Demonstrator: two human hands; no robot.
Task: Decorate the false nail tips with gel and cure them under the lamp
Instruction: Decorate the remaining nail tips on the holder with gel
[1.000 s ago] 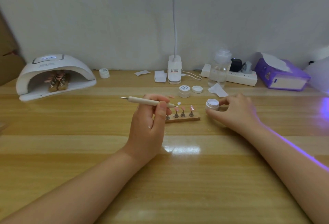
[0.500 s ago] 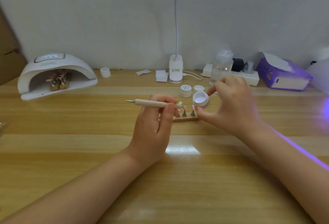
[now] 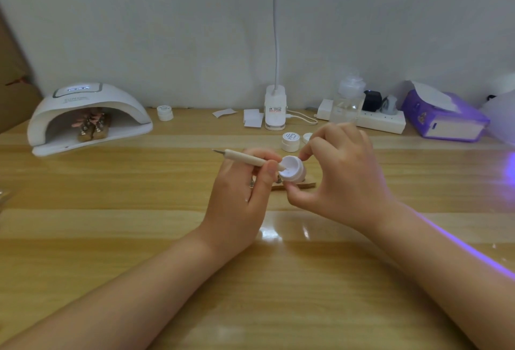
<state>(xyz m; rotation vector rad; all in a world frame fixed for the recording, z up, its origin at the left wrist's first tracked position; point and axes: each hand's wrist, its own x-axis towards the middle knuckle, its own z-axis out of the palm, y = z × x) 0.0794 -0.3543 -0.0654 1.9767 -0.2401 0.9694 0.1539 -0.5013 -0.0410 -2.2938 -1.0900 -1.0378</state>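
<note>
Head view: left hand (image 3: 239, 196) round slim cream pen (image 3: 252, 159), right hand (image 3: 342, 174) pinching small round white plastic jar (image 3: 292, 173).

The desk (image 3: 111, 238) is honey-yellow wood with paler lengthwise bands. The nail lamp (image 3: 89, 115) is white, holding pink nail tips (image 3: 89, 120). The open gel pot (image 3: 292, 172) is white, the dotting pen (image 3: 248, 159) cream with a grey metal tip. The tissue box (image 3: 446, 118) is purple.
</note>
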